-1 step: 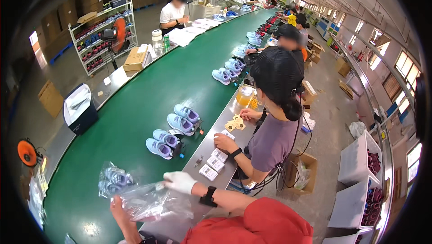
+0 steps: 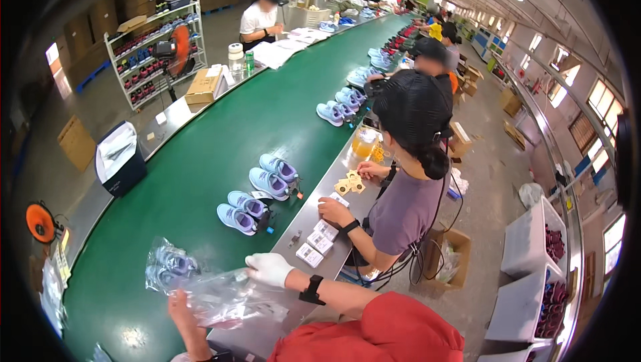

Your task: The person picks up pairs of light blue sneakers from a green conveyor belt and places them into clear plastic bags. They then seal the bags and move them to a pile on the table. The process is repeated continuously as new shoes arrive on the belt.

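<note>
A clear plastic bag (image 2: 234, 303) stretches between my two hands over the near edge of the green belt. My bare left hand (image 2: 185, 312) is closed on its left side. On the bag's upper right corner, the fingers of my right hand (image 2: 269, 270), in a white glove, are pinched shut. Just beyond my left hand, a pair of light blue shoes (image 2: 175, 265) lies on the belt in clear plastic. Farther up are two more pairs of light blue shoes, one nearer (image 2: 242, 212) and one just beyond (image 2: 274, 176), with small tags hanging from them.
The green conveyor belt (image 2: 200, 155) runs away from me, carrying more shoes. On my right a co-worker (image 2: 407, 208) handles tan cards (image 2: 350, 182) beside stacked white labels (image 2: 319, 244) on a metal ledge (image 2: 294, 265). A dark bin (image 2: 127, 178) and an orange fan (image 2: 41, 222) stand left.
My left hand has shifted slightly to the right, and my gloved right hand has also moved a little right. The bag is still between them.
</note>
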